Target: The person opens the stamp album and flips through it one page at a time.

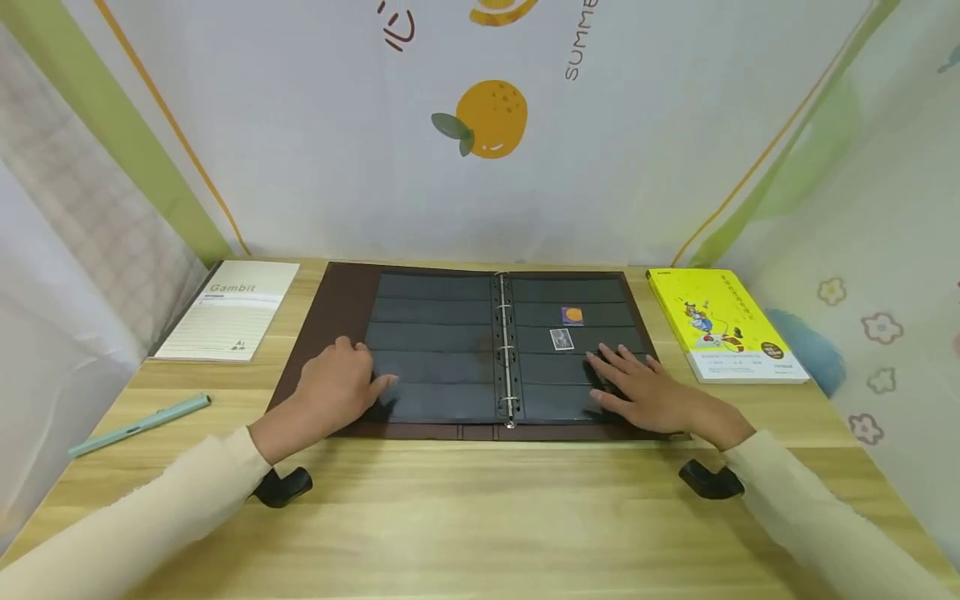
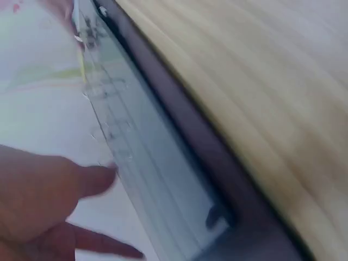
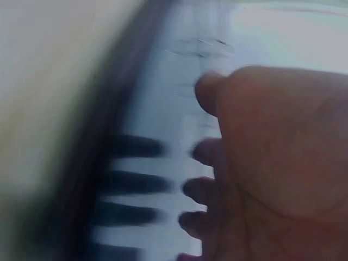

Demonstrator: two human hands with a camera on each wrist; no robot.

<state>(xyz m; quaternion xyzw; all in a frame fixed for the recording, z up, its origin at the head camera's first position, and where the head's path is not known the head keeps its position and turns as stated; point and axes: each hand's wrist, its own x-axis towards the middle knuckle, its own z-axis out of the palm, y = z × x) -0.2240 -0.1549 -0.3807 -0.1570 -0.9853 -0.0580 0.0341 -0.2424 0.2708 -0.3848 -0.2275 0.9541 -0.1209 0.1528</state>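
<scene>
While nothing is gripped, both hands lie flat on the open stamp album (image 1: 345, 292), which sits mid-desk on the wooden table (image 1: 480, 517), spine toward the viewer's centre.

Far left: teal pen (image 1: 141, 423) near the table edge, well apart from the album; behind it a "Gambit" notepad (image 1: 228, 310), just beside the album's left cover.

Left hand (image 1: 336, 389): fingers relaxed, spread on the lower strips of the left black page (image 1: 435, 317), thumb pointing w/ the row; holds nothing. Left wrist view is blurred but shows glossy page edge and brown cover.

Centre: metal ring binder (image 1: 507, 350), closed as far as I can tell.

Right page: orange stamp (image 1: 572, 315) and b/w stamp (image 1: 561, 338) tucked in separate strips, one above the other. Right hand (image 1: 647, 390) lies below and right of them, fingers straight and apart, pressing the page, not touching either stamp.

Far right: yellow book (image 1: 720, 321), near album, not touching.

Handling, my guess: album prob. heavy-ish, stiff covers; take by outer cover edges. Pages are slick plastic, floppy, turn from the outer corner. Stamps light, fragile, easy to crease; slide by an edge, don't pinch.
</scene>
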